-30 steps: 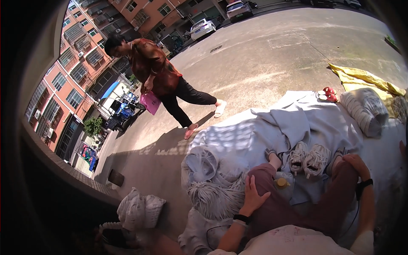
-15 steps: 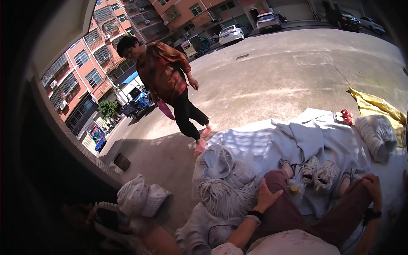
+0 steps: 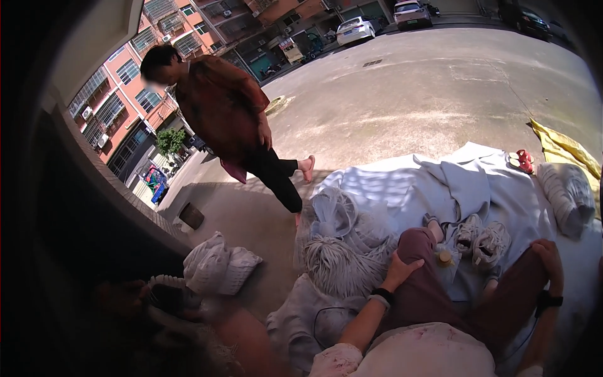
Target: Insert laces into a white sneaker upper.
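Maroon trousers [image 3: 418, 289] cover the bent knees [image 3: 416, 244]: the left hand [image 3: 402, 271] rests on one, thumb spread; the right hand [image 3: 548, 256] drapes over the other, its fingers' spread hard to tell. Bundled pale cords [image 3: 342, 267] lie beside; sneakers [image 3: 492, 245] stand ahead.

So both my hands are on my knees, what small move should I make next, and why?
Probably lift your left hand off your left knee and toward the bundle of pale strands. That bundle lies just beside this knee, and the hand holds nothing. Your right hand, on the other knee, is farther from it.
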